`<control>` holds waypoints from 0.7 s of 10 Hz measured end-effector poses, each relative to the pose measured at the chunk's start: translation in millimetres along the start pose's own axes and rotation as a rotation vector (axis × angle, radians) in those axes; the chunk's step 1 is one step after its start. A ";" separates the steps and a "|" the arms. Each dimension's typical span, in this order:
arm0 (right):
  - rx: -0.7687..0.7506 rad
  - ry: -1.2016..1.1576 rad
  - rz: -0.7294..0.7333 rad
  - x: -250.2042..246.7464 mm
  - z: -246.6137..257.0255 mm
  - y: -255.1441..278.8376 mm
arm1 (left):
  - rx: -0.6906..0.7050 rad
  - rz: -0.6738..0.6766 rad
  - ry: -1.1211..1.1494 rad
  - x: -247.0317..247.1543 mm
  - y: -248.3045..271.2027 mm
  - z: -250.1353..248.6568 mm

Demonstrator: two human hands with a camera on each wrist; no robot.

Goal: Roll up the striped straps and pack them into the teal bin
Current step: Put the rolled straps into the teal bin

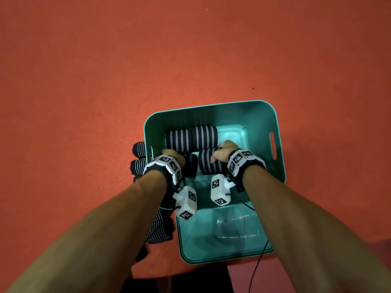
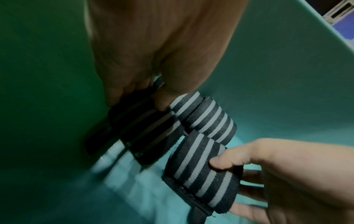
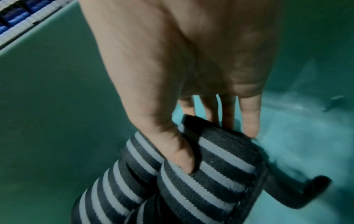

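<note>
Teal bin (image 1: 213, 106), open-topped and slot-handled, on the red floor, holding four rolled straps with dark and pale stripes, two (image 1: 191, 137) side by side at the far wall, two nearer ones (image 1: 208, 163) gripped; more rolls (image 1: 138, 149) outside, just beside its left wall.

One teal bin (image 1: 262, 115); seven striped straps (image 1: 204, 137).
</note>
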State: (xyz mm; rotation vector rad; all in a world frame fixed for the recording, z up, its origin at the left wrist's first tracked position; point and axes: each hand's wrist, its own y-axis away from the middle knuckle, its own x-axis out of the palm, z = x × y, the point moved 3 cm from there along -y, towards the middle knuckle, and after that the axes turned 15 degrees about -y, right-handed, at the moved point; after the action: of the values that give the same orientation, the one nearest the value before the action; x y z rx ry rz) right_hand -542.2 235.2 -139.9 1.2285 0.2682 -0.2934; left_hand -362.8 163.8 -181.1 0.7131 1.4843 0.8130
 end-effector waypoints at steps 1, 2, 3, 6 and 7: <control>-0.088 0.107 -0.031 4.7 7.1 -1.0 | -0.008 -0.066 0.076 -14.5 26.3 -18.9; -0.092 0.219 -0.026 11.4 10.7 1.9 | 0.071 -0.178 0.007 -28.2 44.1 -36.3; -0.079 0.303 -0.024 18.9 15.7 6.2 | 0.271 -0.200 -0.163 -36.1 54.6 -48.6; -0.086 0.396 0.087 15.8 32.4 31.4 | 0.325 -0.085 -0.442 -46.2 33.0 -51.3; -0.078 0.456 0.220 25.8 32.7 31.7 | 0.309 -0.017 -0.458 -36.8 30.4 -45.4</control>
State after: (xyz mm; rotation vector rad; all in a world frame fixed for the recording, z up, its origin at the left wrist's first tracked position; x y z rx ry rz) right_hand -505.3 212.0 -111.0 1.2257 0.5269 0.1914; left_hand -406.4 147.0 -134.6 1.0381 1.2029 0.3712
